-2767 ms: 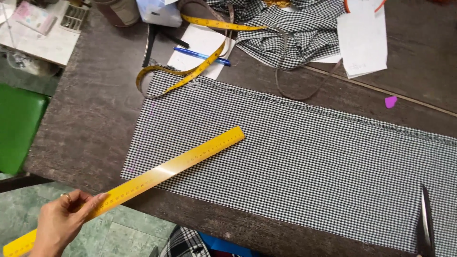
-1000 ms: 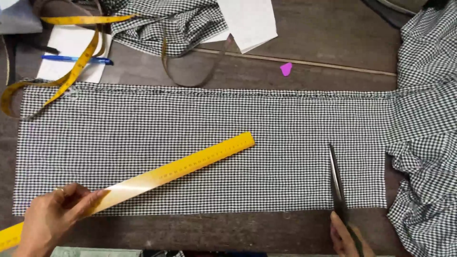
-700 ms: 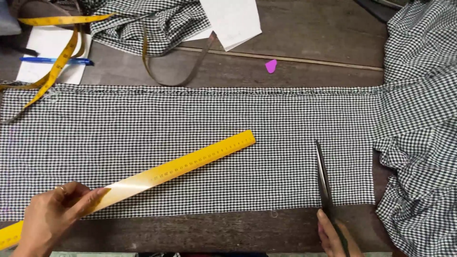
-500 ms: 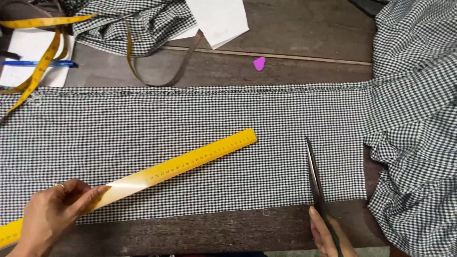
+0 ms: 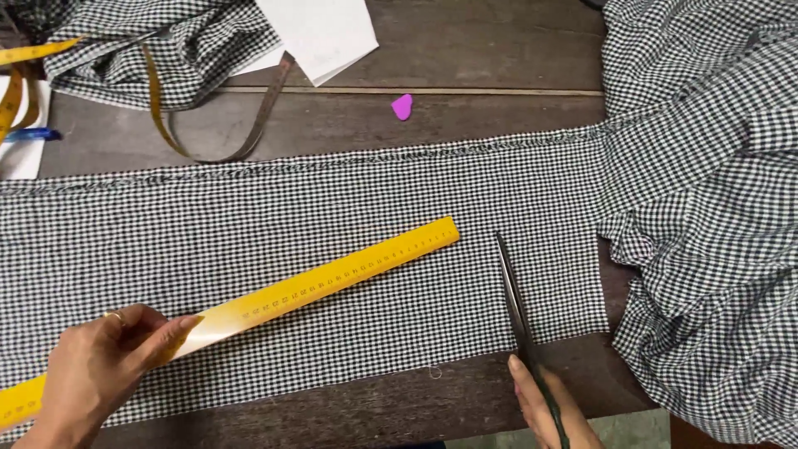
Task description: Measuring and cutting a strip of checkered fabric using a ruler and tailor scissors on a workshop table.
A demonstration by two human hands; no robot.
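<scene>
A long strip of black-and-white checked fabric (image 5: 274, 224) lies flat across a dark wooden table. On it rests a yellow ruler (image 5: 324, 277), running diagonally from lower left to the centre. My left hand (image 5: 104, 366) presses down on the ruler's near end, a ring on one finger. My right hand (image 5: 549, 407), at the bottom edge, grips a pair of scissors (image 5: 514, 303). Their closed blades lie on the cloth pointing away from me, just right of the ruler's far tip.
More checked fabric (image 5: 706, 208) is bunched at the right and hangs off the table. Another bundle (image 5: 158, 46) sits at the top left with a measuring tape (image 5: 208, 137), white papers (image 5: 320, 29) and a blue pen (image 5: 29, 135). A pink chalk piece (image 5: 402, 106) lies on bare wood.
The view has swung right along the fabric strip. My right hand with the scissors has come in from the edge and the blades now lie over the cloth beside the ruler's tip.
</scene>
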